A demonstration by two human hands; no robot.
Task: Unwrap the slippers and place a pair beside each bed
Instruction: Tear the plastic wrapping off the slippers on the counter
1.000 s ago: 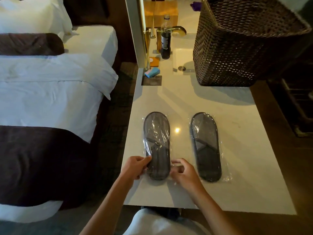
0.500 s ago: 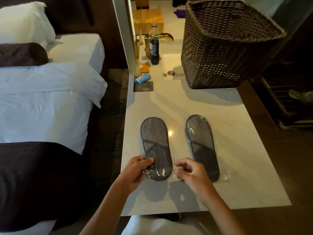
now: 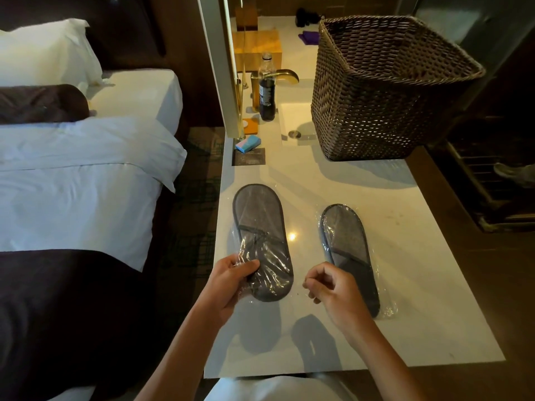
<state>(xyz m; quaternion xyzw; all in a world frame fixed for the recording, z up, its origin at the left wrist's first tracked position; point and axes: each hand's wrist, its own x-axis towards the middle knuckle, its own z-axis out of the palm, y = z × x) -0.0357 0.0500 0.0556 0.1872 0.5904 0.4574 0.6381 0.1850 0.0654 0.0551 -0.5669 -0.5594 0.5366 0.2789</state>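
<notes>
Two packs of grey slippers in clear plastic are at the white counter [image 3: 428, 290]. My left hand [image 3: 228, 282] grips the near end of the left slipper pack [image 3: 260, 227] and holds it lifted a little off the counter. The right slipper pack [image 3: 344, 241] lies flat on the counter. My right hand [image 3: 333, 290] hovers between the two packs with its fingers curled and pinched together; I cannot tell whether it pinches a bit of the wrap. A bed [image 3: 72, 183] with white sheets and a dark runner stands to the left.
A large woven basket [image 3: 385, 91] stands at the counter's far right. Beyond the packs are a dark drink bottle [image 3: 266, 91], a brass tap [image 3: 278, 76], a sink [image 3: 295, 120] and a blue sponge [image 3: 247, 143]. A narrow carpeted aisle [image 3: 194, 198] separates bed and counter.
My left hand has raised the left slipper pack off the counter. My right hand has let go of it and drawn back to the right. The camera has tilted up slightly.
</notes>
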